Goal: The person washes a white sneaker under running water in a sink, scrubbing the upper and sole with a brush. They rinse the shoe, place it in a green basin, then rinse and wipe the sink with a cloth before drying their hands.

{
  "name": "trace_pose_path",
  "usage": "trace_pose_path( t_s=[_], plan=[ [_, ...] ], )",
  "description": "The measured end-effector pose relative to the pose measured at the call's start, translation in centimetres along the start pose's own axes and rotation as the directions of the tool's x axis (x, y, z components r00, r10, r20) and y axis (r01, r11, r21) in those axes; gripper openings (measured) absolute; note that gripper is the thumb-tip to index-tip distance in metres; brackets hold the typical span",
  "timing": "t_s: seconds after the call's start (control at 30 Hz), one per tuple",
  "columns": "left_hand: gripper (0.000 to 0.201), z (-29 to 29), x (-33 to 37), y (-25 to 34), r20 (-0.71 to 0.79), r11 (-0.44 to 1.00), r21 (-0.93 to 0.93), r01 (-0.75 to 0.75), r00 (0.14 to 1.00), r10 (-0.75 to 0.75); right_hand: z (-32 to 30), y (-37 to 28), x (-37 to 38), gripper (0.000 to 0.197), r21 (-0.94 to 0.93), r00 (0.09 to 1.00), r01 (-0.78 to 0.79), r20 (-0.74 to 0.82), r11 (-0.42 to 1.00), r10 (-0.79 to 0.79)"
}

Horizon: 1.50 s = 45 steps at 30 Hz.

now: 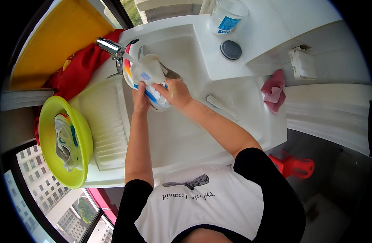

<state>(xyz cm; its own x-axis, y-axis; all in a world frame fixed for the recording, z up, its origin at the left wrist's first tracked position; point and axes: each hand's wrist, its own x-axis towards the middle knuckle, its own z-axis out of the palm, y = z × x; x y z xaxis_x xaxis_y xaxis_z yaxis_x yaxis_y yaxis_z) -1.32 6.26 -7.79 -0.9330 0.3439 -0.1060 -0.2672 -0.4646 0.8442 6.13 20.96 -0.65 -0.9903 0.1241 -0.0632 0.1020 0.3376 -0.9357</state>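
Note:
A white sneaker with blue, orange and red trim is between my two hands, above the sink basin and beneath the chrome faucet. Its pale tongue or lining is turned up toward the spout, where a stream of water seems to fall on it. My left hand grips the near left side, thumb on top. My right hand is closed round the right side; the fingers underneath are hidden. A white-handled brush lies in the sink to the right of my right forearm.
A second sneaker sits in a lime-green basin at the left, beside the ribbed washboard. A clear tub and a dark round lid stand at the back right. A pink cloth hangs over the sink's right edge.

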Motion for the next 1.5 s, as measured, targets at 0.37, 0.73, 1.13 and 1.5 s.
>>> trace_pose_path(
  t_s=[0.37, 0.73, 1.13, 1.5],
  plan=[
    [0.054, -0.8, -1.3, 2.5, -0.094, 0.975, 0.083, -0.208, 0.972, 0.216, 1.6, 5.9, 2.7, 0.036, -0.045, 0.964, -0.242, 0.104, 0.969, 0.246],
    [0.045, -2.2, -2.4, 4.4, -0.118, 0.868, 0.437, -0.234, 0.942, 0.314, 3.1, 3.2, 2.3, 0.023, -0.386, 0.997, 0.032, 0.082, 0.922, -0.001],
    [0.053, 3.2, -3.3, 5.2, -0.172, 0.898, 0.376, -0.228, 0.935, 0.309, 2.5, 5.6, 6.2, 0.038, 0.063, 0.927, -0.366, -0.057, 0.928, 0.370],
    [0.067, 6.8, -2.5, 2.8, -0.352, 0.829, 0.499, -0.254, 0.814, 0.462, 7.9, 7.1, 2.8, 0.034, 0.998, 0.886, 0.036, -0.059, 0.060, 0.460]
  ],
)
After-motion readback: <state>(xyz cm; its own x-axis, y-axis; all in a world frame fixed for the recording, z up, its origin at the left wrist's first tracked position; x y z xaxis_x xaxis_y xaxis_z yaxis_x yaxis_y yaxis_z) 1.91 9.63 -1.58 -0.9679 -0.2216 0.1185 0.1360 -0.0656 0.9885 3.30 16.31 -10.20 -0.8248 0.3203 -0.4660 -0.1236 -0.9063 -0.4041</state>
